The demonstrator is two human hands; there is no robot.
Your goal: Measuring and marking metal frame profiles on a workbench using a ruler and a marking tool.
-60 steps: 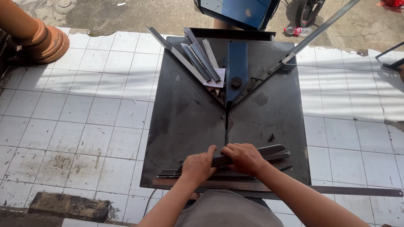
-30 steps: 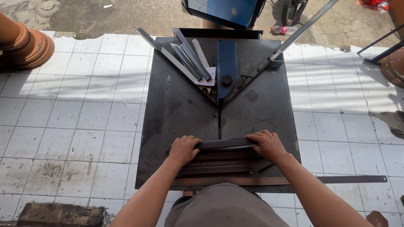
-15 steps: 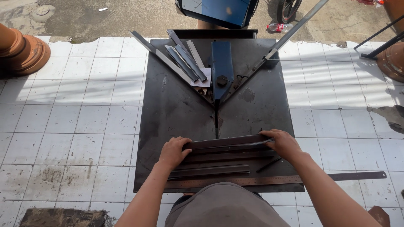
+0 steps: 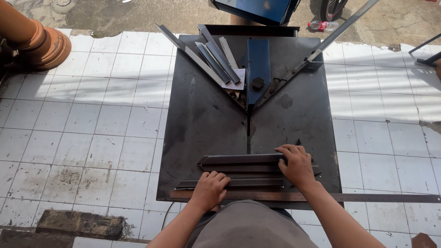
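A stack of dark metal angle bars (image 4: 241,170) is seen lying crosswise on the near part of the black steel bench (image 4: 202,124), just behind a long flat steel ruler (image 4: 367,197) laid along the bench's near edge. The right hand (image 4: 296,163) is placed over the right end of the bars, its grip curled partly closed around the topmost bar. The left hand (image 4: 210,186) is rested on the lowest bar near its left end, fingers bent, grip loose. More cut bars (image 4: 216,57) are piled at the far side, beside a blue upright blade guard (image 4: 258,69).
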